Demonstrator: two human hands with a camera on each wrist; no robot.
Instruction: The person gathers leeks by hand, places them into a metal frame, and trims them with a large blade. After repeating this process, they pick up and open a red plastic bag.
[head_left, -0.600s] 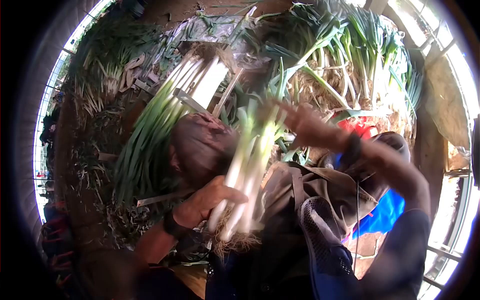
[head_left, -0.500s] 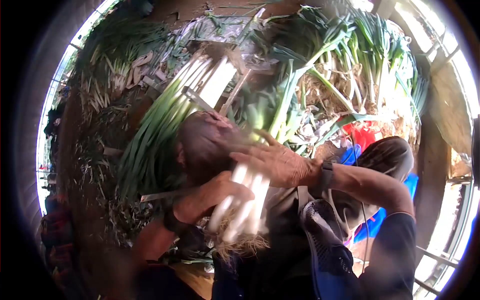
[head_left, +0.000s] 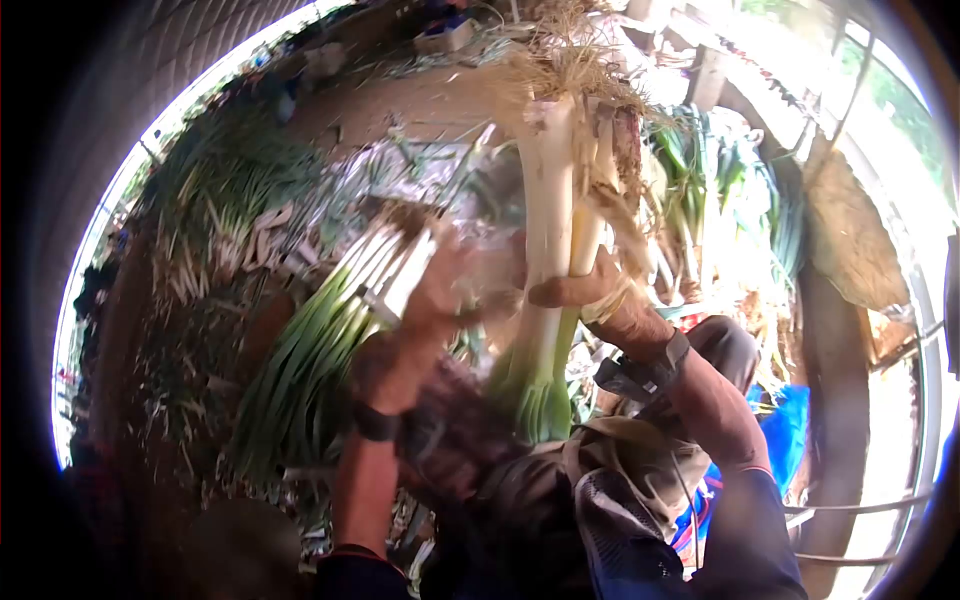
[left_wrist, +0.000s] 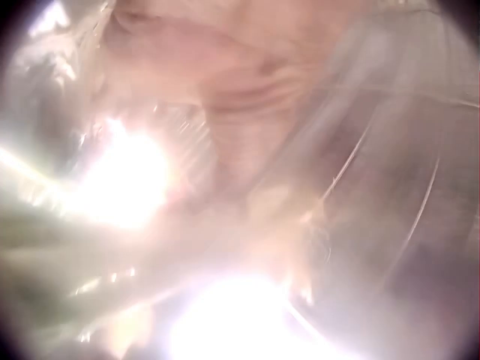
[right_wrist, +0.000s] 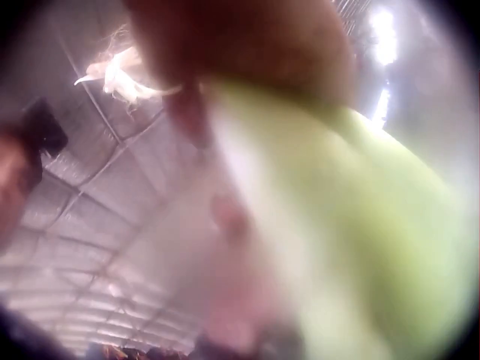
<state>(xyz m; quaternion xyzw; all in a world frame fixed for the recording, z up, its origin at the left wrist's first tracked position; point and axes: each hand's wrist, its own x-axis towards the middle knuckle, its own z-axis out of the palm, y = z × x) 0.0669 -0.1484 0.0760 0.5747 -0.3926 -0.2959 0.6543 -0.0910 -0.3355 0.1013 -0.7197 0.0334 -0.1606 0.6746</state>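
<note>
A few leeks (head_left: 550, 200) stand almost upright in front of the body, roots at the top and green leaves pointing down toward the lap. My right hand (head_left: 605, 295) grips their white stalks about midway, thumb across the front. In the right wrist view a pale green stalk (right_wrist: 322, 217) passes close by the fingers. Blurred by motion, my left hand (head_left: 435, 300) is held just left of the leeks with its fingers extended and nothing in them. The left wrist view is mostly glare and blur.
On the left lies a bundle of leeks (head_left: 320, 320) beside wooden slats. More leeks are heaped at the back left (head_left: 230, 190) and on the right (head_left: 690, 180). Leaf scraps litter the ground. A blue plastic bag (head_left: 790, 430) lies beside the right knee, near a wooden beam (head_left: 830, 380).
The leeks have been turned over, from roots down by the lap to roots up. My left hand has let go of the stalks and moved left; my right hand now grips them.
</note>
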